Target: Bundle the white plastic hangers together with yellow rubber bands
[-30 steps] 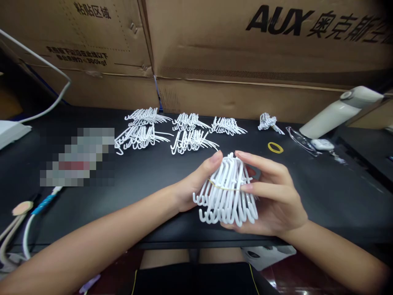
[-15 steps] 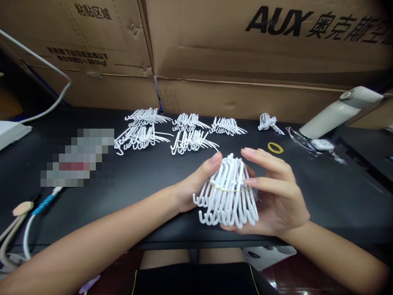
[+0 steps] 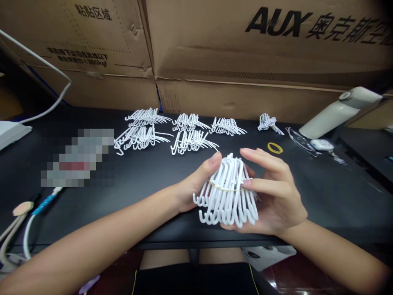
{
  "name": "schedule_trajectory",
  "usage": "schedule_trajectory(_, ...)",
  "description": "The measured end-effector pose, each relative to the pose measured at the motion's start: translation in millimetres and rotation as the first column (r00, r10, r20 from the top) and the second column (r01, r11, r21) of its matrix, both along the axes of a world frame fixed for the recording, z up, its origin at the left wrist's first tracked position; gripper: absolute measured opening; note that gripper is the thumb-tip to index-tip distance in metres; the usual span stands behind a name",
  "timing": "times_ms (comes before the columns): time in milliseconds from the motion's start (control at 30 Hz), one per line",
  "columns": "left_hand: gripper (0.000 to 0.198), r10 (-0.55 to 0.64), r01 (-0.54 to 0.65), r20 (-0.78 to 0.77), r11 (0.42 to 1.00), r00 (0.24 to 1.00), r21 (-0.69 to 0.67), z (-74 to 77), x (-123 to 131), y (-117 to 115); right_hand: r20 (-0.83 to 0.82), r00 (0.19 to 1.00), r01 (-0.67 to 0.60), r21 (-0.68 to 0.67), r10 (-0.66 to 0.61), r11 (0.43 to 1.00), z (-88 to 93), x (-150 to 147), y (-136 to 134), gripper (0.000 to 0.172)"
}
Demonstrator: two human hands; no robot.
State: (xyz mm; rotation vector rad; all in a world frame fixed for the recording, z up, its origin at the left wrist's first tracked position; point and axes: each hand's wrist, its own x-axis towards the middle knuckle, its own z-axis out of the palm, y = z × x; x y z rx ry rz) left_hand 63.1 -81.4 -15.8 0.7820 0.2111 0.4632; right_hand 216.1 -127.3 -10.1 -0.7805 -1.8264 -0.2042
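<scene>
A bundle of white hooks (image 3: 229, 196) is held up over the front of the table, its curved ends hanging toward me. A thin yellow rubber band (image 3: 224, 189) crosses the bundle near its middle. My left hand (image 3: 196, 180) grips the bundle's left side, thumb along the upper edge. From the right, my right hand (image 3: 276, 192) supports it, with one finger touching the hooks by the band and the index finger raised at the top. The undersides of both hands are partly hidden behind the hooks.
Several white hook piles (image 3: 190, 141) lie along the back of the black table (image 3: 147, 172), with a small tangled bundle (image 3: 267, 123) farther right. Yellow rubber bands (image 3: 275, 148), keys (image 3: 321, 144) and a white bottle (image 3: 337, 112) are at right. Cardboard boxes (image 3: 260, 53) stand behind; a cable (image 3: 28, 233) lies left.
Almost nothing differs. The fingers of my right hand have shifted slightly left against the bundle; my left hand and the hooks stay in place.
</scene>
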Motion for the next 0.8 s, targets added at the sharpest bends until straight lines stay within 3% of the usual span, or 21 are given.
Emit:
schedule_trajectory(300,0.072,0.013,-0.013,-0.037,1.000,0.999,-0.006,1.5,0.0,-0.4,-0.008,0.999,-0.050,0.031,0.050,0.998,0.7,0.6,2.0,0.059)
schedule_trajectory(800,0.070,0.007,-0.009,-0.092,1.000,0.996,-0.023,1.5,-0.2,0.4,-0.045,0.999,0.024,0.002,-0.024,1.000,0.4,-1.9,-0.6,0.051)
